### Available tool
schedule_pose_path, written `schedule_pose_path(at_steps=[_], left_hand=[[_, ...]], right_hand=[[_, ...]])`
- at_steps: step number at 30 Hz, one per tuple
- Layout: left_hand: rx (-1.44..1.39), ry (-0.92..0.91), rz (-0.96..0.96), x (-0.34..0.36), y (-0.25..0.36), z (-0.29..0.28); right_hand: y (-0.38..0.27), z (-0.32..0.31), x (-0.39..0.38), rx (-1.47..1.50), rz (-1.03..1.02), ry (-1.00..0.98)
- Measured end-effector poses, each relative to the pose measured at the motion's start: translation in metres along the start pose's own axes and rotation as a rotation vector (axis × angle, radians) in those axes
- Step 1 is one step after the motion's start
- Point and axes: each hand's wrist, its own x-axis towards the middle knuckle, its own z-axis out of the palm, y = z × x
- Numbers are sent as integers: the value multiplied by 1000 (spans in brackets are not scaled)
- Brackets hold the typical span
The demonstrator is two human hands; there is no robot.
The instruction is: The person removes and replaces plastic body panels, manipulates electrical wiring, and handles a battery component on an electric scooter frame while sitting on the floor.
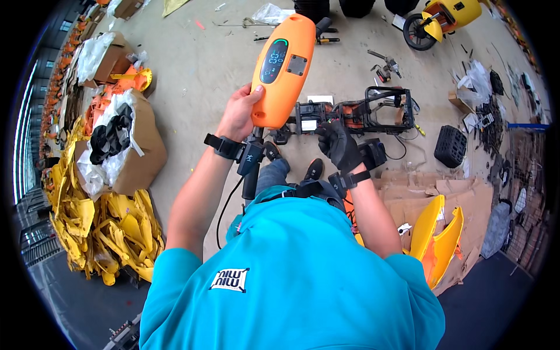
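Observation:
My bare left hand (237,114) grips the lower left side of an orange scooter dashboard housing (284,87), its thumb on the front face. Set in the housing is a lit oval display (273,60) with a small square metal plate (297,65) beside it. Under my left wrist a black handlebar grip (250,181) with a cable sticks out. My right hand (339,146), in a black glove, has its fingers curled inward just below a bare black scooter frame (382,111). Whatever those fingers hold, if anything, is too small to make out.
Left of me, yellow plastic panels (125,230) lie heaped by an open cardboard box (143,149). At right, yellow panels (429,227) rest on flattened cardboard (475,204), near a black crate (450,146). A cordless power tool (385,69) lies beyond the frame, and a yellow scooter (446,20) stands farther back.

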Motion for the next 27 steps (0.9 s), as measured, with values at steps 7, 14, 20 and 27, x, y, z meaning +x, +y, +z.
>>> schedule_pose_path(at_steps=[7,14,20,27], left_hand=[[54,38,-54,19,-11,-16],[116,49,-49,27,-16,-23],[167,81,-35,28,-18,-19],[164,108,1,27,-20,-21]], right_hand=[[3,16,-13,-49,1,18],[-1,30,-11,-51,-18,5],[1,34,-6,-46,-10,-77],[0,71,1,-159,-115,-79]])
